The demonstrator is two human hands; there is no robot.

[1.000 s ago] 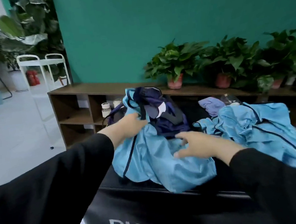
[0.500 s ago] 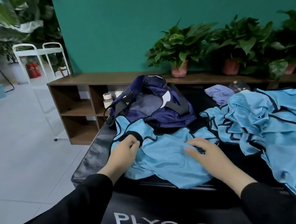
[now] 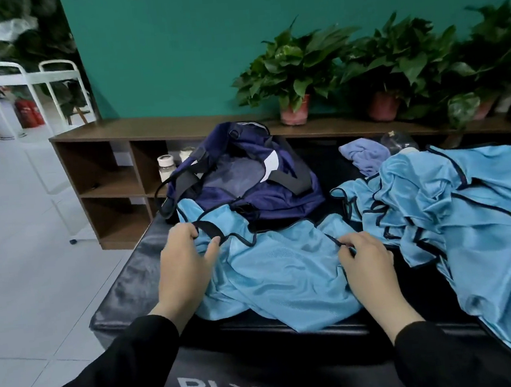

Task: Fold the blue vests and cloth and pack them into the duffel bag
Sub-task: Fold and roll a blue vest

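Observation:
A light blue mesh vest [image 3: 274, 272] with dark trim lies spread on the black padded box [image 3: 123, 287] in front of me. My left hand [image 3: 183, 262] pinches its dark-edged strap at the left shoulder. My right hand [image 3: 366, 260] pinches the trim at the vest's right side. Just behind the vest sits the navy duffel bag [image 3: 247, 181], its top sagging. A heap of more light blue vests [image 3: 456, 214] is piled to the right. A small lavender cloth [image 3: 366, 154] lies behind that heap.
A clear plastic bottle [image 3: 399, 142] stands by the lavender cloth. Behind the box runs a low wooden shelf [image 3: 111, 163] with jars and potted plants [image 3: 293, 77] along a teal wall. White tiled floor and a white metal rack [image 3: 32, 90] lie to the left.
The vest came down from in front of the bag and now lies flat on the box. Both hands shifted to its upper edge and took hold of the trim.

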